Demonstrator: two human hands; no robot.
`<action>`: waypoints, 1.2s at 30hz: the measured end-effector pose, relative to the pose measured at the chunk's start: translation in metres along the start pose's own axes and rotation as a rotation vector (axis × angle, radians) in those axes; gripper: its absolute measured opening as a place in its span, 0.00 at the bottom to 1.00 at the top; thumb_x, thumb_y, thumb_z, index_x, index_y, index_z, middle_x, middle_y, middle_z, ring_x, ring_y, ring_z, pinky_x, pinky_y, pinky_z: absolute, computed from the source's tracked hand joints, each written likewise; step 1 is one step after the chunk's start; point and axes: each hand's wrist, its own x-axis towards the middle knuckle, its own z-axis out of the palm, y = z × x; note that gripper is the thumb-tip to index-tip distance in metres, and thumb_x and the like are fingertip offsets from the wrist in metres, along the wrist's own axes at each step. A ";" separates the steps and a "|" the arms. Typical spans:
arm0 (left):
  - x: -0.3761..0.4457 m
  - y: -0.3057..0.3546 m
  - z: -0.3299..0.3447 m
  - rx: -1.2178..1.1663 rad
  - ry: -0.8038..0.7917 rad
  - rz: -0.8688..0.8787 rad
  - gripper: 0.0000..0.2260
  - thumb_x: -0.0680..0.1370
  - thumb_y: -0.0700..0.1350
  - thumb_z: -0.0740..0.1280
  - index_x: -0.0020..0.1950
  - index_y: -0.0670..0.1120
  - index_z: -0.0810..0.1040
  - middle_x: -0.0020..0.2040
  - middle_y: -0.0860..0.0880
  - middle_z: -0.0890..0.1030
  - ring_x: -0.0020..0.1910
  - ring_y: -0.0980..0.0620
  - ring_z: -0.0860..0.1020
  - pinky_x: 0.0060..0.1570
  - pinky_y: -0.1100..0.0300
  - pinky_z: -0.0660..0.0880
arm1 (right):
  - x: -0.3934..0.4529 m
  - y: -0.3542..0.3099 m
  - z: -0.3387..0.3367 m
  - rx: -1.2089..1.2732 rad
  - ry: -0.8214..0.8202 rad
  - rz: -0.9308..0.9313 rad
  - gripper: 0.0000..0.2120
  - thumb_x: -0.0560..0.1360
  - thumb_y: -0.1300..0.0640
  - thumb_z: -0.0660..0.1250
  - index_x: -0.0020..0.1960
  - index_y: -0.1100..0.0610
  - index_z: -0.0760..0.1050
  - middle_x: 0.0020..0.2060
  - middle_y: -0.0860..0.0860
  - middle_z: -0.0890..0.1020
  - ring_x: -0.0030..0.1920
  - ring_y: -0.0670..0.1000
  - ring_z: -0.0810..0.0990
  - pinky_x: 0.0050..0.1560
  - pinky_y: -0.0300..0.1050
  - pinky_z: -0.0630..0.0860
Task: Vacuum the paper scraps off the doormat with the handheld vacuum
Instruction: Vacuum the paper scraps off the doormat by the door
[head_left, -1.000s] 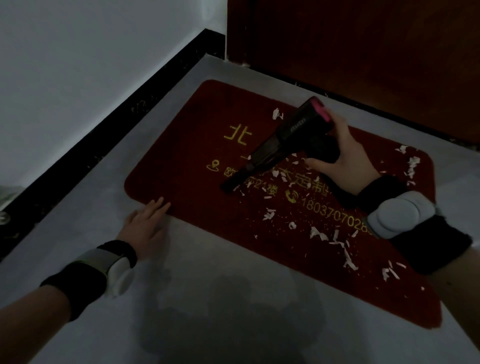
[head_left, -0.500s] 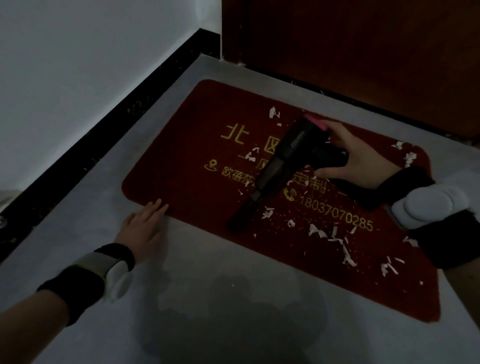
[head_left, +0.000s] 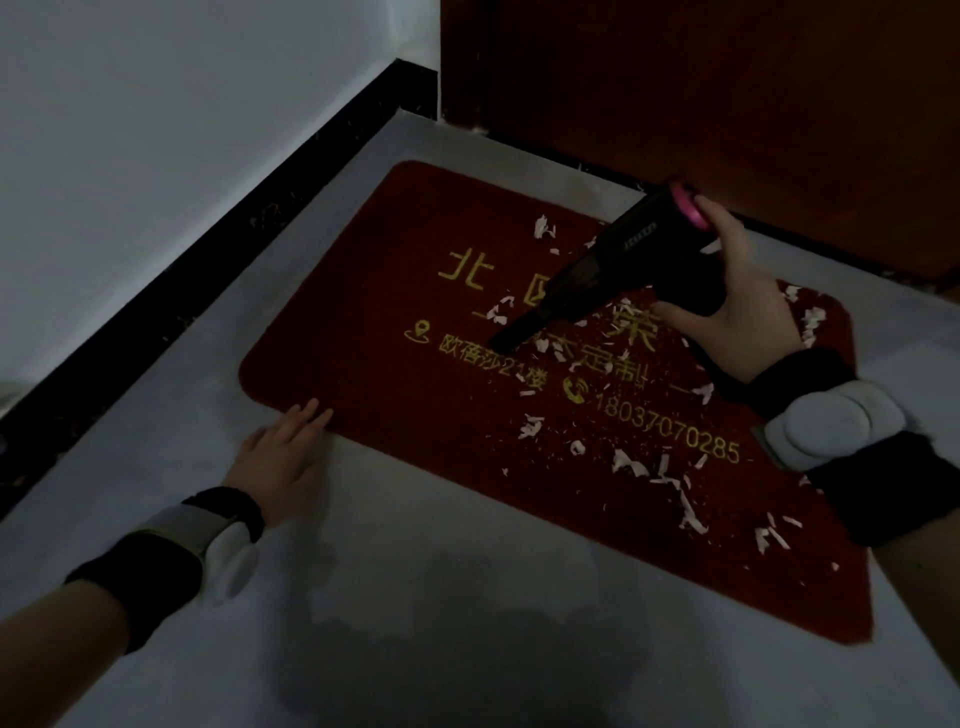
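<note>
On the mat (head_left: 363, 332), the left hand (head_left: 280, 457) lies flat at its near-left edge, likely pinning it. Right hand (head_left: 737, 317) grips the vacuum (head_left: 618, 260), nozzle angled down among scraps (head_left: 670, 483).

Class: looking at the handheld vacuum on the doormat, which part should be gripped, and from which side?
Grip the handheld vacuum by its thick rear body near the pink end, from the door side, as the right hand does; the narrow nozzle slopes down to the doormat.
</note>
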 end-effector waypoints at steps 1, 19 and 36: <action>0.000 0.000 0.000 -0.007 -0.003 -0.001 0.30 0.81 0.47 0.56 0.77 0.49 0.43 0.78 0.49 0.44 0.77 0.50 0.46 0.74 0.51 0.50 | 0.000 0.001 0.001 0.003 0.012 -0.002 0.43 0.72 0.60 0.72 0.76 0.45 0.50 0.53 0.47 0.75 0.44 0.46 0.77 0.44 0.41 0.73; 0.002 -0.004 0.003 -0.005 -0.007 0.005 0.28 0.82 0.47 0.55 0.77 0.51 0.43 0.78 0.50 0.43 0.77 0.50 0.46 0.74 0.50 0.50 | 0.000 0.006 0.007 0.170 -0.186 0.045 0.41 0.71 0.61 0.73 0.76 0.48 0.53 0.63 0.46 0.71 0.56 0.42 0.73 0.51 0.27 0.68; 0.003 -0.005 0.006 0.000 0.028 0.009 0.28 0.82 0.45 0.56 0.77 0.50 0.45 0.78 0.49 0.45 0.77 0.49 0.47 0.74 0.51 0.51 | 0.003 0.015 -0.005 0.161 -0.213 0.047 0.43 0.70 0.63 0.73 0.76 0.48 0.52 0.65 0.45 0.69 0.61 0.41 0.70 0.53 0.27 0.66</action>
